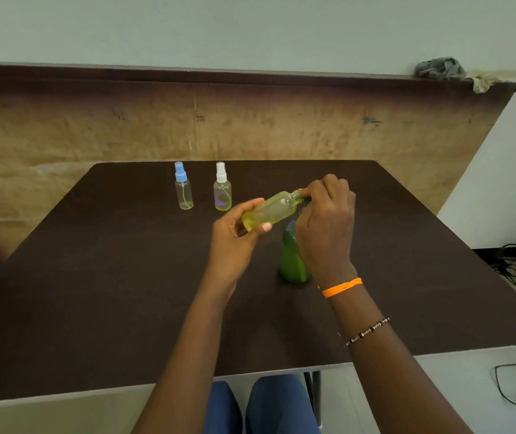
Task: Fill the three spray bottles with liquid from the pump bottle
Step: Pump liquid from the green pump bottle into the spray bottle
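Mid frame, the left hand (pixel 234 236) grips an open yellow spray bottle (pixel 270 210), tipped w/ its neck up-right. The right hand (pixel 325 220) curls over the green pump bottle (pixel 292 261) & hides its top. Two capped spray bottles, blue-cap (pixel 183 187) & white-cap (pixel 222 187), stand upper mid on the dark table (pixel 94 277).

Left hand (pixel 234 242) tilts uncapped spray bottle (pixel 270 210) at green pump bottle (pixel 292 261)

Two spray bottles (pixel 203 187) behind pump bottle (pixel 292 261)

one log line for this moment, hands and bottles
left hand holds uncapped yellow-tinted bottle tilted | right hand on green pump bottle | two capped spray bottles untouched
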Available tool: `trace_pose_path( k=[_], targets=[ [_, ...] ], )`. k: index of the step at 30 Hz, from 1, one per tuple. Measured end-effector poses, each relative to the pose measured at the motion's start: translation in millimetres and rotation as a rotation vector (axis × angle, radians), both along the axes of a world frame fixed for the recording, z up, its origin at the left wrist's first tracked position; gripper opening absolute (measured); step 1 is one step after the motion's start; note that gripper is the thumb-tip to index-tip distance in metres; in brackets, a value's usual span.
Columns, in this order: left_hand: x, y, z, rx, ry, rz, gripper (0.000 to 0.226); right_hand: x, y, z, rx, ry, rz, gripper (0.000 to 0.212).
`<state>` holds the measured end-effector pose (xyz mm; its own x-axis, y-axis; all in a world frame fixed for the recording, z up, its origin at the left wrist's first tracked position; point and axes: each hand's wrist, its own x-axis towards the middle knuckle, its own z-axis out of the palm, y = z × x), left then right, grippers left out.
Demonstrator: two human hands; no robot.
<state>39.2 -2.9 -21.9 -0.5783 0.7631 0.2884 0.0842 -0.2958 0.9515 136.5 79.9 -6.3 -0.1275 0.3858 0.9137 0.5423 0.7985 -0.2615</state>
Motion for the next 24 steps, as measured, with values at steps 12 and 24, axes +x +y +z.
trace_pose_path(
  k=[12,24],
  targets=[
    [0,-1,4,-0.016,0.003,0.008,0.042,3,0,-2,0.003,-0.031,-0.002,0.028],
    [4,-4,2,-0.02,-0.012,0.028,0.042,2,-1,-7,0.039,-0.02,-0.029,0.024]
  ],
)
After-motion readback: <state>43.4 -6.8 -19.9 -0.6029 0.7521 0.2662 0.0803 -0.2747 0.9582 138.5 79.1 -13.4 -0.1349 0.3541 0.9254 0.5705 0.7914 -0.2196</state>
